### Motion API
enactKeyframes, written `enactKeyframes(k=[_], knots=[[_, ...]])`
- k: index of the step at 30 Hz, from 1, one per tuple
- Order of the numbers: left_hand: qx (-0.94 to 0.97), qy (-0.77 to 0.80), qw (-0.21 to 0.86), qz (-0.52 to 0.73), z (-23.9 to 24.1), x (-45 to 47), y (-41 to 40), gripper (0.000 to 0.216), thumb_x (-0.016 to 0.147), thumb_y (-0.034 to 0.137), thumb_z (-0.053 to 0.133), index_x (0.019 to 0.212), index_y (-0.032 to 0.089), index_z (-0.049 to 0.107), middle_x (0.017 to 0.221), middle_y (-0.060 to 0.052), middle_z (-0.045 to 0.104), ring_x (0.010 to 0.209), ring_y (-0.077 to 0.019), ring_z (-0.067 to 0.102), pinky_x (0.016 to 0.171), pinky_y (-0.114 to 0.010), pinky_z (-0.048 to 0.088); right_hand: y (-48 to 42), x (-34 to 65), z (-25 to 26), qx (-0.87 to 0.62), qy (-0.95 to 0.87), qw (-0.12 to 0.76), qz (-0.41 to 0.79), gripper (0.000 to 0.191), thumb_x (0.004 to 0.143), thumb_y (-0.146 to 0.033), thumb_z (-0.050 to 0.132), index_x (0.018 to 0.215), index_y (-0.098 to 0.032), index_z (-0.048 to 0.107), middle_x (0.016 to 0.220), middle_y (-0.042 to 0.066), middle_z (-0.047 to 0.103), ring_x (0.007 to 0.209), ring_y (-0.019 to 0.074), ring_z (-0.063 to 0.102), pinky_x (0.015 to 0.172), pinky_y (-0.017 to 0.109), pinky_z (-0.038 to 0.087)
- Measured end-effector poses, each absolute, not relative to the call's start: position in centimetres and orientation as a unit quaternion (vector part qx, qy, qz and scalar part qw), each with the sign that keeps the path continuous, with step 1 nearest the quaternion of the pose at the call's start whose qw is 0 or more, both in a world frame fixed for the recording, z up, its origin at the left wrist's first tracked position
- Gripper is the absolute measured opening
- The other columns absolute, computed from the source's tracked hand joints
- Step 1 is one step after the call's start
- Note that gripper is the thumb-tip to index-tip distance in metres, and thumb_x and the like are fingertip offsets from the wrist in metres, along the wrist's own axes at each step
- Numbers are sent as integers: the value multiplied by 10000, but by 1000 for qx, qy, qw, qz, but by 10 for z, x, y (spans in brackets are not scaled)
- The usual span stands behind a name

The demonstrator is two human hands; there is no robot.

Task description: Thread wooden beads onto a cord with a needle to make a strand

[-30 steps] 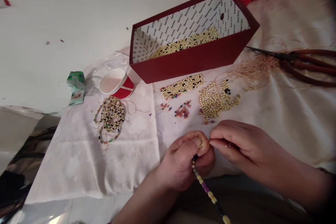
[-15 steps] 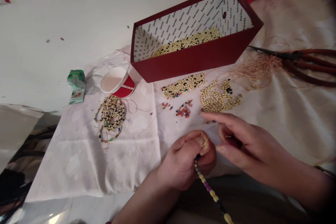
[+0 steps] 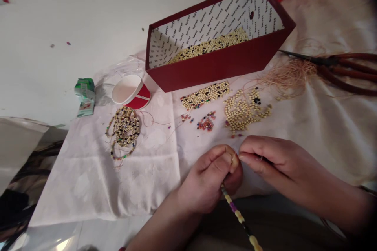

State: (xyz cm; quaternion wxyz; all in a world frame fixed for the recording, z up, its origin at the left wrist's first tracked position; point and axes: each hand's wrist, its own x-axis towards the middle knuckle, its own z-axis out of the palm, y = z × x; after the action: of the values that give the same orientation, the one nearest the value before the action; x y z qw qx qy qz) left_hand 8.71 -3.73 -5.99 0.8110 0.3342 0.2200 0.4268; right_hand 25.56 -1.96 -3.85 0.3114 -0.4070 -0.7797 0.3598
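My left hand (image 3: pixel 210 178) is closed around the upper end of a beaded string (image 3: pixel 238 216), whose pale, black and purple beads hang down toward the bottom edge. A thin loop of thread (image 3: pixel 233 157) shows at my left thumb and forefinger. Close beside it, my right hand (image 3: pixel 277 164) pinches with thumb and forefinger at the thread's end; the fingertips nearly touch my left hand. Just beyond the hands lie loose pale beads (image 3: pixel 240 111), a small heap of reddish beads (image 3: pixel 207 121) and a band of pale and black beads (image 3: pixel 206 95).
A dark red box (image 3: pixel 218 68) holding many beads stands behind. At the left are a paper cup (image 3: pixel 126 90), coiled beaded strings (image 3: pixel 125 131) and a green carton (image 3: pixel 85 96). Scissors (image 3: pixel 338 62) lie beside tangled thread (image 3: pixel 291 74) at the right.
My right hand has drawn its extended forefinger back from the bead piles and closed it against the thumb, beside my left hand. My left hand keeps its grip on the beaded string.
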Motion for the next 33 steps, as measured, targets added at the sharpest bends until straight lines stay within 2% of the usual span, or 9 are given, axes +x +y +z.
enactKeyframes(k=[8, 10, 12, 15, 16, 18, 26, 29, 33], knots=[[325, 208, 820, 423, -58, 87, -37, 263, 969, 336, 477, 773, 161, 466, 547, 68, 349, 443, -62, 294, 427, -178, 273, -18, 256, -37, -444, -741, 340, 372, 234, 952, -259, 450, 741, -223, 544, 626, -42, 565, 550, 99, 543, 506, 194, 441], [324, 204, 822, 422, -58, 87, -37, 262, 970, 336, 475, 775, 162, 464, 545, 70, 346, 440, -61, 286, 425, -180, 263, -18, 257, -40, -465, -730, 349, 358, 148, 937, -292, 477, 898, -229, 605, 649, -34, 594, 550, 115, 566, 492, 208, 464], [328, 199, 822, 421, -58, 87, -37, 261, 974, 329, 466, 775, 161, 461, 546, 70, 348, 441, -60, 287, 430, -184, 265, -18, 258, -43, -467, -735, 342, 353, 251, 929, -304, 496, 1144, -230, 601, 689, -26, 629, 594, 136, 614, 520, 223, 507], [338, 199, 815, 426, -60, 87, -37, 263, 982, 320, 454, 775, 159, 464, 548, 68, 359, 444, -59, 299, 444, -189, 279, -19, 258, -46, -420, -766, 325, 362, 363, 939, -246, 474, 1292, -256, 559, 923, 10, 717, 874, 162, 690, 761, 262, 563], [339, 204, 812, 429, -60, 87, -37, 265, 981, 322, 456, 773, 159, 465, 547, 67, 365, 445, -59, 305, 448, -190, 284, -19, 258, -46, -405, -772, 325, 366, 356, 937, -221, 471, 1273, -266, 579, 1015, 12, 724, 955, 162, 684, 833, 271, 551], [340, 215, 807, 431, -60, 87, -37, 274, 974, 338, 471, 765, 161, 466, 542, 67, 370, 444, -60, 311, 449, -192, 287, -18, 259, -46, -395, -775, 329, 367, 323, 917, -187, 492, 1195, -278, 630, 1075, -4, 727, 963, 148, 686, 853, 258, 545], [338, 216, 821, 407, -55, 86, -37, 282, 971, 351, 472, 757, 169, 448, 545, 71, 347, 440, -59, 277, 431, -192, 255, -14, 259, -46, -406, -786, 312, 345, 228, 865, -161, 507, 987, -258, 673, 930, 3, 737, 828, 178, 686, 709, 277, 534], [343, 215, 817, 409, -55, 86, -37, 283, 969, 357, 476, 758, 170, 451, 543, 72, 345, 442, -62, 279, 431, -193, 254, -14, 258, -45, -416, -785, 298, 349, 173, 872, -169, 491, 827, -239, 642, 778, -6, 692, 696, 158, 644, 625, 273, 487], [337, 222, 821, 405, -56, 85, -37, 282, 966, 358, 482, 757, 170, 454, 542, 72, 347, 446, -63, 289, 439, -187, 271, -14, 256, -43, -427, -780, 299, 347, 159, 879, -180, 479, 792, -224, 604, 702, -22, 640, 620, 128, 590, 572, 249, 441]])
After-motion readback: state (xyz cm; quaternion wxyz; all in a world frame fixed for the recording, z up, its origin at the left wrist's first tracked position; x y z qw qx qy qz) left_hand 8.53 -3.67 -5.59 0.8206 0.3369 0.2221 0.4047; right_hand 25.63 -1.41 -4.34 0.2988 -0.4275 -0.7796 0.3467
